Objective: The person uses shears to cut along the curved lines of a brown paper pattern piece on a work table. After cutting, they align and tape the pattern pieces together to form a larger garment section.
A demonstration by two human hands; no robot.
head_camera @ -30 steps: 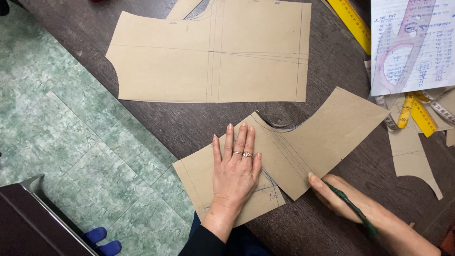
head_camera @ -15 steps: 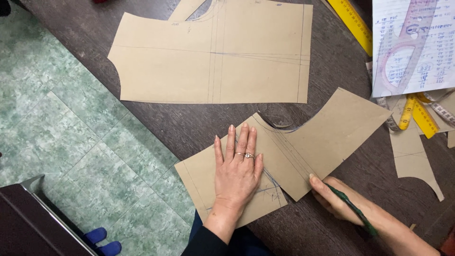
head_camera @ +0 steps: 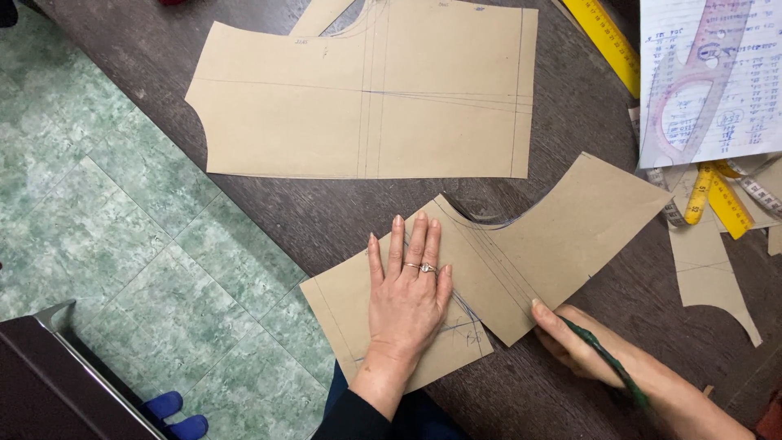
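**Pressing a kraft-paper pattern piece flat while a pencil meets its edge**

Holding almost the same pose as half a second before, the left hand (head_camera: 407,297) lies flat, fingers spread only slightly, on the small pattern piece (head_camera: 489,269); neither the hand nor the paper has visibly shifted. The right hand (head_camera: 582,346) has crept a touch nearer the piece's lower corner and is closed around a dark green pencil (head_camera: 607,367), its fingertip touching the paper's edge.

The small pattern piece is plain brown card with a concave curve cut into its upper edge, several ruled pencil lines running diagonally across it, and a few crossing strokes beside the left hand's wrist. It sits on the dark table (head_camera: 326,212), close to the near edge. Beyond it lies a larger pattern piece (head_camera: 366,98), well apart. To its right, past the curve, lie a yellow ruler (head_camera: 721,200), a tape measure (head_camera: 664,195), a written sheet (head_camera: 709,81) and a paper offcut (head_camera: 709,273).
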